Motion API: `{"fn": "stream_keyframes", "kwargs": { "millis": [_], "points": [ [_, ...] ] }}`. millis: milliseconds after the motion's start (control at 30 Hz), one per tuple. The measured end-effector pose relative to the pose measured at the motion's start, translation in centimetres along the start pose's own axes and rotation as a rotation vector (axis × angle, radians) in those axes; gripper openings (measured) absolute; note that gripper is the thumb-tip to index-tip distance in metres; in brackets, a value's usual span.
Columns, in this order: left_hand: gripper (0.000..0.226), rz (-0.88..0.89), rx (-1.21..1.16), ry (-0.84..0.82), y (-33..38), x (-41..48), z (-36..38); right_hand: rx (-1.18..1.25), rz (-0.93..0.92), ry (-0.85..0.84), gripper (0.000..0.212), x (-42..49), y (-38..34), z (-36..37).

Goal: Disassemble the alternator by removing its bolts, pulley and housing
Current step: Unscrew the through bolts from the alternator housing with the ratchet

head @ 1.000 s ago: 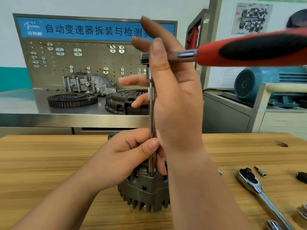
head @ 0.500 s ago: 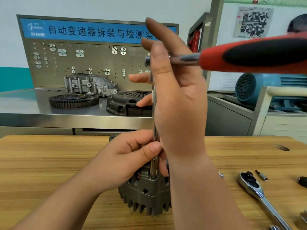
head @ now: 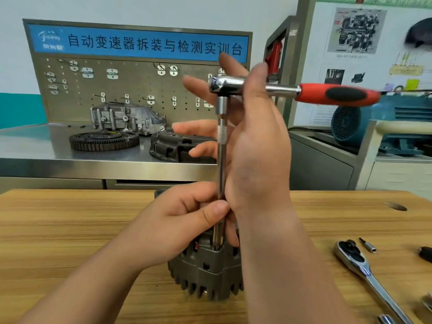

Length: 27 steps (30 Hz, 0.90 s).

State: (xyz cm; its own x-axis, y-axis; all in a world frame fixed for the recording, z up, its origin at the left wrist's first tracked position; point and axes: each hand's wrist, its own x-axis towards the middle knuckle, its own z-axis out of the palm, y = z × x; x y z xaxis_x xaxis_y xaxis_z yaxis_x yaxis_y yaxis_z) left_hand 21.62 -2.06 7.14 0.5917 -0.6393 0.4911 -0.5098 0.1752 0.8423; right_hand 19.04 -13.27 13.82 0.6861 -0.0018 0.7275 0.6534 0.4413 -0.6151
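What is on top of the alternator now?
The extension bar stands upright on the alternator, pinched by the left hand. What lies under its tip is covered by the bar itself and that hand.

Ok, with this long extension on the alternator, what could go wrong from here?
The long extension bar could tilt and its tip slip off; only your left hand pinches it, low down.
The alternator stands on the table with no clamp in view, so it might tip or turn under torque.
Your right hand meets the ratchet with fingers spread, a loose hold.
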Motion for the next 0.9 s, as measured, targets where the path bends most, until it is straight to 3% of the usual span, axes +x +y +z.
{"fn": "stream_keyframes", "kwargs": {
  "millis": [100, 167, 233, 367, 567, 733, 800, 900],
  "points": [
    [0.042, 0.009, -0.015, -0.007, 0.0, 0.1, 0.1, -0.178, -0.203, 0.004, 0.035, -0.1, -0.1, 0.3],
    [0.038, 0.013, -0.009, 0.000, 0.2, 0.1, 0.2, -0.166, -0.248, -0.016, 0.023, -0.1, -0.1, 0.5],
    [0.042, 0.012, -0.006, 0.019, 0.1, 0.1, 0.2, -0.123, -0.216, -0.045, 0.019, -0.1, -0.2, 0.7],
    [0.049, -0.004, -0.012, 0.018, 0.1, -0.1, 0.1, -0.021, -0.123, -0.055, 0.039, 0.1, 0.0, 0.3],
    [0.051, -0.015, -0.002, 0.013, 0.2, 0.0, 0.1, 0.144, 0.074, -0.026, 0.048, 0.2, 0.1, -0.5],
    [0.045, 0.005, 0.009, 0.017, 0.1, 0.0, 0.1, -0.171, -0.216, 0.018, 0.035, 0.1, -0.1, 0.1],
    [0.039, 0.005, 0.004, 0.023, 0.1, 0.0, 0.2, -0.190, -0.310, -0.020, 0.031, 0.0, 0.1, 0.3],
    [0.038, 0.012, 0.029, 0.026, 0.3, 0.0, 0.3, -0.147, -0.278, -0.029, 0.030, 0.0, 0.1, 0.6]
  ]
}}
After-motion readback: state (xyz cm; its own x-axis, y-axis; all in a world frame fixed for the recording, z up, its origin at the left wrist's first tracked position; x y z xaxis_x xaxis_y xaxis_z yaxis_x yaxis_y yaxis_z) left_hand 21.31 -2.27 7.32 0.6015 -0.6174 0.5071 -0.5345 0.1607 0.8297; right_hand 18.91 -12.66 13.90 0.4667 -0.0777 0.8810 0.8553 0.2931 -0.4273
